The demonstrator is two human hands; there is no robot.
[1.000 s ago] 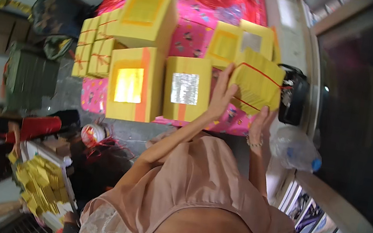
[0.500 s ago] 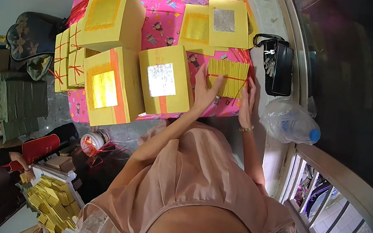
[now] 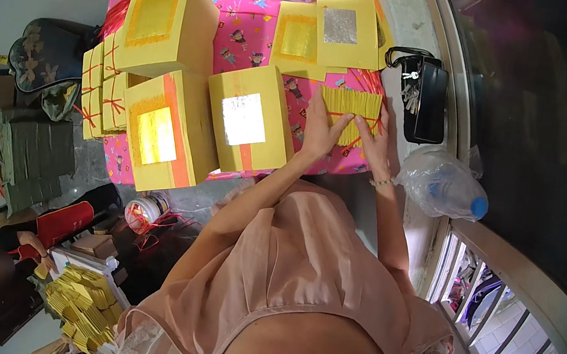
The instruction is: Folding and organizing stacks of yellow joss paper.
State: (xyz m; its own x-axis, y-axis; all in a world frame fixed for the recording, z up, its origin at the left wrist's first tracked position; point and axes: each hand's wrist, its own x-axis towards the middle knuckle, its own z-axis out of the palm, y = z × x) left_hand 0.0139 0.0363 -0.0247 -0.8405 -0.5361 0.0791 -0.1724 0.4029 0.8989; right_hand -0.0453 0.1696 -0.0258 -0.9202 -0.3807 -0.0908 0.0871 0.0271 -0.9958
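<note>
A bundle of folded yellow paper point(image 3: 349, 101) lies at the near right of the pink table, with a red tie point(image 3: 368, 124) across its middle. My left hand point(image 3: 323, 130) grips the bundle's left side, its thumb laid on top by the tie. From the right side my right hand point(image 3: 376, 146) holds it too, thumb tip pressed on the tie close to the left thumb. The fingers of both hands are partly hidden along the bundle's sides. Just left stands a stack of yellow paper point(image 3: 267, 122) with a silver square on top.
Tall stacks of yellow paper point(image 3: 199, 30) fill the table's left, beside small tied bundles point(image 3: 90, 109). Loose yellow sheets point(image 3: 355, 51) lie beyond my hands. A black bag with keys point(image 3: 429, 100) and a plastic-wrapped bottle point(image 3: 441, 187) rest on the ledge. Another person's hand point(image 3: 38, 251) shows lower left.
My right hand has come in from the bundle's right side, and its thumb now presses on the tie beside my left thumb. My left hand has shifted slightly, its thumb further over the bundle.
</note>
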